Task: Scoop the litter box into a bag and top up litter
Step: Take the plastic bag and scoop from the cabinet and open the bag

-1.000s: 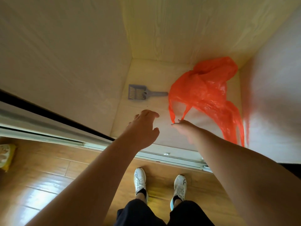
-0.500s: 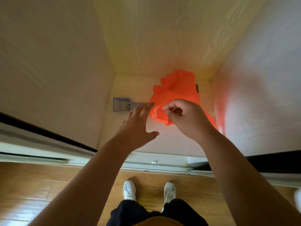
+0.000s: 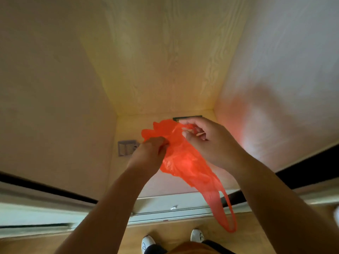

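Two white shoes (image 3: 148, 242) are standing on the brown wood floor (image 3: 55, 242) at the bottom of the view, toes pointing toward a pale sliding-door track (image 3: 165, 213) that is running across the frame. Just beyond the track, both bare forearms are reaching forward over the opening of a light wood-grain cabinet (image 3: 161, 61).

An orange plastic bag (image 3: 181, 158) is hanging in the air between the hands, above the cabinet floor. Its long handle loop is dangling down past the track, ending near the right shoe. The left hand (image 3: 146, 158) is curling its fingers into the bag's left side and gripping the thin plastic there. The right hand (image 3: 207, 142) is sitting a little higher and farther, pinching the bag's upper edge between thumb and fingertips, with the other fingers curled in toward the palm. The bag's crumpled top is bunching up between the two grips.

Farther in, a grey litter scoop (image 3: 126, 147) is lying flat on the cabinet floor, just left of the left hand, its handle end hidden behind the knuckles. At the back edge of the floor, a dark rectangular object (image 3: 187, 118) is peeking out above the bag; what it is cannot be told.
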{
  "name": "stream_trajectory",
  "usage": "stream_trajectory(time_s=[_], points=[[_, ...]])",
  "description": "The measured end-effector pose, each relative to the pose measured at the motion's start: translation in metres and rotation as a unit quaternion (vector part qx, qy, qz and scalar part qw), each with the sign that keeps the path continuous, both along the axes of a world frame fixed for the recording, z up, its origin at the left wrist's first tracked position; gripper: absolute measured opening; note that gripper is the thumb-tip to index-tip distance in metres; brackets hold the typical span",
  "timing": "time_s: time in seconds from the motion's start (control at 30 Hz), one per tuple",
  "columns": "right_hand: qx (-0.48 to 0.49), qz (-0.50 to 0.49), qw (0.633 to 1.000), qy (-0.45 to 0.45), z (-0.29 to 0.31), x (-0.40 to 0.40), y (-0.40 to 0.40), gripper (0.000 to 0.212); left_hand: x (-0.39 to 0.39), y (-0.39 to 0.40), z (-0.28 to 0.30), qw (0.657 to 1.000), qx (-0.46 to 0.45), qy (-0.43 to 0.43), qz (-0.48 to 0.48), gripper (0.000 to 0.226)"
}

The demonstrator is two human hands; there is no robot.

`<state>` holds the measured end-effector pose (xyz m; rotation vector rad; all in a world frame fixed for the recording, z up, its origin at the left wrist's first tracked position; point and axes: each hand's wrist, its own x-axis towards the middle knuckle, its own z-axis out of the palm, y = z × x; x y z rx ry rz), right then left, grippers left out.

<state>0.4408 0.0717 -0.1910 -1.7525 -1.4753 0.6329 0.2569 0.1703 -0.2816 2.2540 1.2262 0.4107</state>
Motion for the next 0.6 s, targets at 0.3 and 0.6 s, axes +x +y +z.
stream_trajectory(time_s=[0.3, 0.6], points=[[-0.159, 0.015, 0.987, -0.004, -0.026, 0.034, -0.016, 0.113, -0.004, 0.005, 0.064, 0.970, -0.102, -0.180, 0.127, 0.014], [-0.195, 0.036, 0.978, -0.068, -0.053, 0.021, 0.010, 0.064, -0.002, -0.004, 0.107, 0.949, -0.077, -0.278, 0.127, 0.015]])
